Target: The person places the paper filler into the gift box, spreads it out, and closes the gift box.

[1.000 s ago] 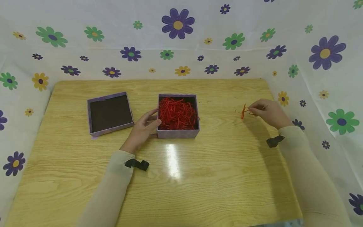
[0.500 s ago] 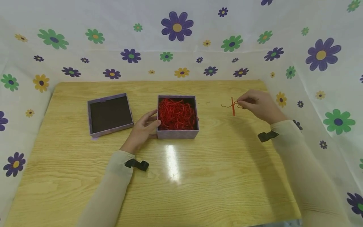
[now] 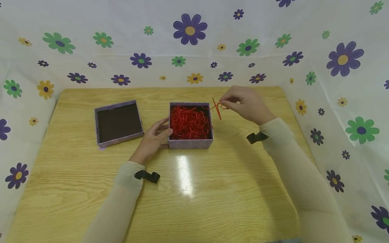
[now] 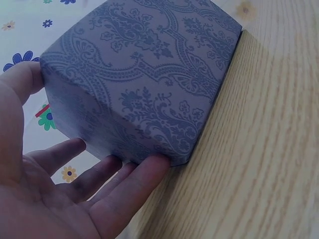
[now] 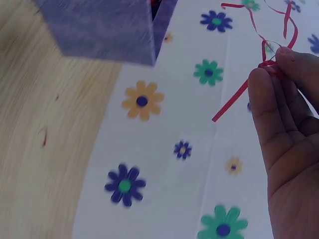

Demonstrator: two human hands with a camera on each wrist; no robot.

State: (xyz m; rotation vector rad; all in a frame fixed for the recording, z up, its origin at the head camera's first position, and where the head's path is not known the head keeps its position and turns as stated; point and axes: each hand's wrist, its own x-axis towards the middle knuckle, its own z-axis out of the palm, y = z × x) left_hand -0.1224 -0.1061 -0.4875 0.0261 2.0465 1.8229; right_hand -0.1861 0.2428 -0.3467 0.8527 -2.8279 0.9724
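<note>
My right hand (image 3: pixel 247 104) pinches a few red paper shreds (image 3: pixel 217 109) between thumb and fingertips, just right of the box's back right corner. In the right wrist view the shreds (image 5: pixel 231 101) stick out on both sides of the fingertips. The open-topped purple box (image 3: pixel 190 144) stands mid-table, filled with a tangle of red shredded paper (image 3: pixel 189 123). At its left side my left hand (image 3: pixel 153 138) holds the box, thumb tip over the rim and fingers against the outer wall. The left wrist view shows those fingertips on the patterned box wall (image 4: pixel 149 74).
The purple lid (image 3: pixel 118 122), dark inside, lies upturned left of the box. Small red scraps (image 5: pixel 45 137) lie on the wooden table (image 3: pixel 228 189). Flower-printed white cloth (image 3: pixel 164 40) encloses the table's back and sides.
My right hand has carried the pinched shreds leftward from the table's right side to the box's back right corner. The left hand and box have stayed in place.
</note>
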